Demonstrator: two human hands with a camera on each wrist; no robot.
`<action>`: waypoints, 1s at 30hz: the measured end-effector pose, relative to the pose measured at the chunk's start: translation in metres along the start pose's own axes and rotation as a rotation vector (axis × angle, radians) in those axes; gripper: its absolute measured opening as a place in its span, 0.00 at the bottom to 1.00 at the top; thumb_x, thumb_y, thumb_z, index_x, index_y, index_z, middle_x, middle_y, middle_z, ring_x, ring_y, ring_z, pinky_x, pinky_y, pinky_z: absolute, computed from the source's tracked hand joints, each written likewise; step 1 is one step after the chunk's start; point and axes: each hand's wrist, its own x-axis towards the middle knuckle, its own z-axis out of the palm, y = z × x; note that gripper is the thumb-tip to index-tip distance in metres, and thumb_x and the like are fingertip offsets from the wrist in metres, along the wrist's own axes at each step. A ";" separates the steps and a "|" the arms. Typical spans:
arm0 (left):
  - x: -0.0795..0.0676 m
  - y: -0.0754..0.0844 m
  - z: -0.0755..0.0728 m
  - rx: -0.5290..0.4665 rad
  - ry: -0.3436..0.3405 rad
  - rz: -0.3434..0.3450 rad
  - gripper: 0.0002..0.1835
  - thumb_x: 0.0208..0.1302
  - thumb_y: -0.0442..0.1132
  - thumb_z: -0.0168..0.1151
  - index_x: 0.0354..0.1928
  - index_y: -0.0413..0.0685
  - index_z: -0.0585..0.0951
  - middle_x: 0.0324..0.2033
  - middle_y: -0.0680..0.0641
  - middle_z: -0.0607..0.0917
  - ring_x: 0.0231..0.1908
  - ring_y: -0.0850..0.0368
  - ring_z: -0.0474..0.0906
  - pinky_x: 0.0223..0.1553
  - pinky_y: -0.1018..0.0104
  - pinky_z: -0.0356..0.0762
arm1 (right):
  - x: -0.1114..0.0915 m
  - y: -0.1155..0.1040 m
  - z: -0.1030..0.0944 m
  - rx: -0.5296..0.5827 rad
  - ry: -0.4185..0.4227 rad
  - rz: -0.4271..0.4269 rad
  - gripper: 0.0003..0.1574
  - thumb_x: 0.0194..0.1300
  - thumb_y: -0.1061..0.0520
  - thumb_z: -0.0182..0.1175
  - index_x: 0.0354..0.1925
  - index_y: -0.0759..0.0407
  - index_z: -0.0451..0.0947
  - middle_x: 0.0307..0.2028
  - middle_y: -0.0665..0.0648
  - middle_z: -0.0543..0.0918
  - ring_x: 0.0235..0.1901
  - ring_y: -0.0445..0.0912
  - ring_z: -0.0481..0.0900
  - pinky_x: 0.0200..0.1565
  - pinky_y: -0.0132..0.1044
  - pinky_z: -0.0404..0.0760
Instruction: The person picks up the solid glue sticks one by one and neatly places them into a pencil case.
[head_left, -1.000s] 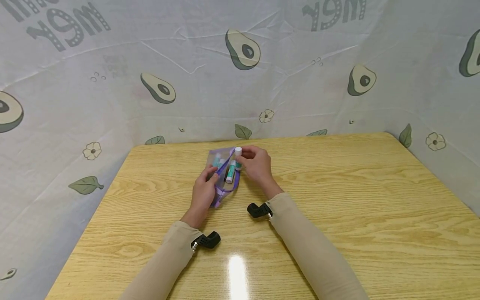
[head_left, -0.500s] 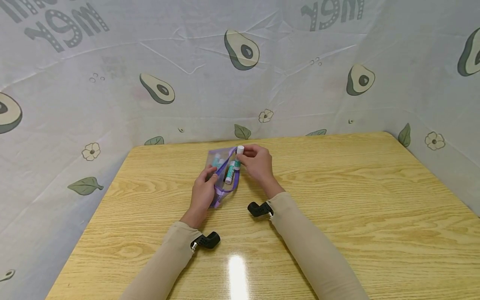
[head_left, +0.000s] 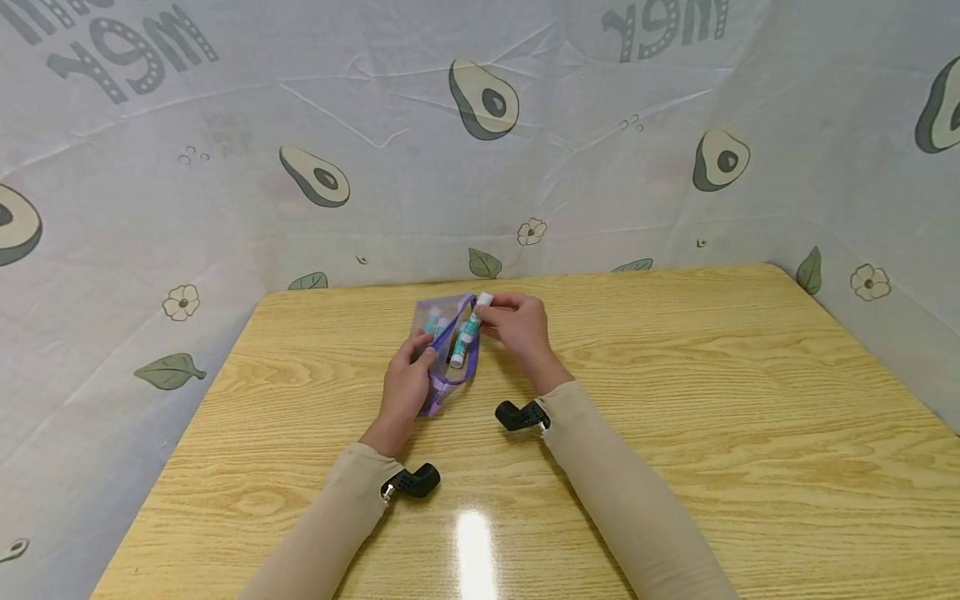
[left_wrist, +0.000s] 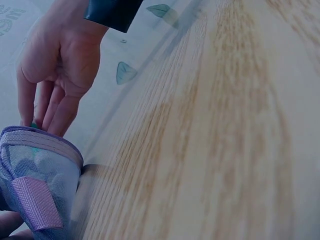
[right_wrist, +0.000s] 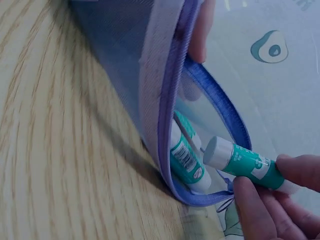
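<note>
A mesh zip pouch [head_left: 423, 310] with purple edging lies toward the table's back, its mouth spread wide. My left hand [head_left: 407, 383] grips the pouch's near left side, thumb on the edging. With thumb and fingers, my right hand [head_left: 522, 329] pinches a green and white glue stick [right_wrist: 255, 166] at the mouth, tilted, one white end pointing into the pouch. Inside lies another glue stick [right_wrist: 187, 165], and more show faintly through the mesh. In the left wrist view, the pouch's side [left_wrist: 45, 162] hides most of the held glue stick below the right hand [left_wrist: 62, 70].
The wood-grain table [head_left: 712, 400] stretches out on both sides of the hands. A pale cloth [head_left: 600, 167] printed with avocados and leaves hangs behind it. A black bent piece [head_left: 412, 481] sticks out at the left wrist, another [head_left: 520, 416] at the right.
The glue stick in my right hand has gone from nearly upright to leaning, its top shifting right. The right hand has moved slightly right. My left hand and the pouch stay almost still.
</note>
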 end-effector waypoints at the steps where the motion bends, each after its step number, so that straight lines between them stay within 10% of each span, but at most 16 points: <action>1: 0.000 0.000 0.000 0.000 0.000 0.001 0.23 0.83 0.43 0.51 0.74 0.47 0.75 0.84 0.52 0.60 0.86 0.47 0.48 0.85 0.47 0.50 | 0.000 0.000 0.000 0.016 -0.003 0.015 0.20 0.70 0.64 0.70 0.56 0.71 0.84 0.51 0.67 0.88 0.36 0.43 0.90 0.59 0.54 0.87; 16: 0.002 -0.002 0.000 0.003 -0.007 -0.001 0.24 0.83 0.43 0.50 0.74 0.48 0.74 0.84 0.52 0.60 0.86 0.47 0.48 0.84 0.46 0.51 | -0.005 0.004 -0.003 0.167 -0.072 0.227 0.20 0.70 0.67 0.68 0.57 0.78 0.82 0.39 0.61 0.89 0.36 0.44 0.91 0.53 0.40 0.88; 30: 0.000 -0.001 0.001 0.006 -0.010 0.013 0.23 0.83 0.44 0.51 0.74 0.47 0.75 0.84 0.52 0.60 0.86 0.48 0.47 0.85 0.47 0.49 | -0.007 0.012 0.005 0.158 -0.109 0.230 0.19 0.69 0.67 0.68 0.53 0.79 0.83 0.30 0.56 0.89 0.30 0.41 0.90 0.41 0.33 0.90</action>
